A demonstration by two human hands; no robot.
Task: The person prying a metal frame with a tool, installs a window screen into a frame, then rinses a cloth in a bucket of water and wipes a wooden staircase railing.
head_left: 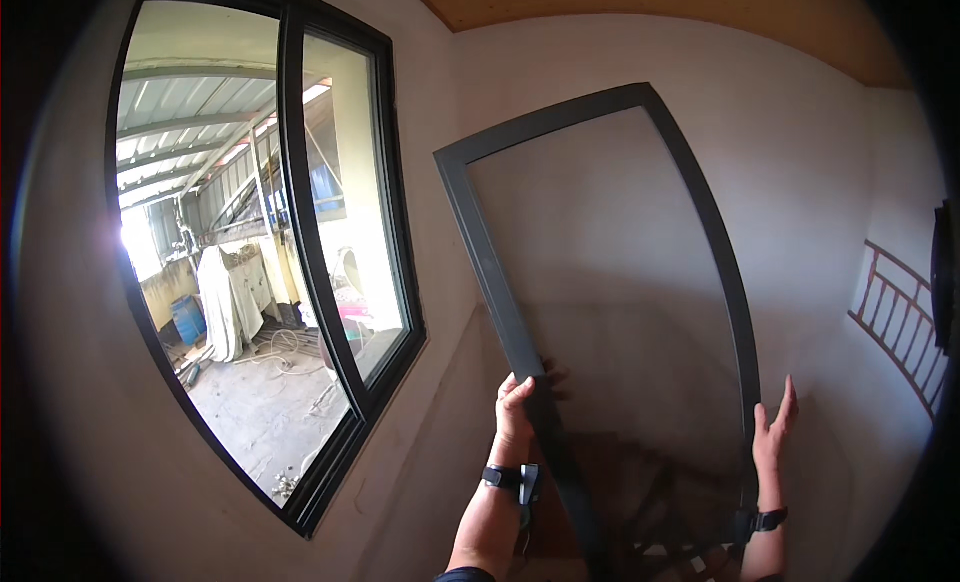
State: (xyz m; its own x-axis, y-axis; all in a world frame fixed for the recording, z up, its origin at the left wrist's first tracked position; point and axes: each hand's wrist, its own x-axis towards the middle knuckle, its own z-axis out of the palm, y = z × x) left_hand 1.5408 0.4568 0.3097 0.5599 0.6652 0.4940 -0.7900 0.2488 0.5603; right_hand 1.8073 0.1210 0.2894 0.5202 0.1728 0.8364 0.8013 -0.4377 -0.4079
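A tall dark-grey framed window panel (pixel 488 267) stands tilted in front of me. Its thin see-through infill darkens the wall behind; whether that is mesh or glass I cannot tell. My left hand (pixel 513 412) is closed round the left side bar, thumb on the near face and fingertips showing faintly through the infill. Along the right side bar, my right hand (pixel 774 434) has its fingers stretched upward and thumb apart, its palm against or very near the outer edge. The panel's lower end runs into shadow between my forearms.
On the left wall is a dark-framed sliding window (pixel 290 182), with a cluttered yard under a metal roof beyond it. A brown railing (pixel 895 317) runs along the right wall. Wooden ceiling trim (pixel 640 0) is overhead. Steps or furniture show dimly low behind the panel.
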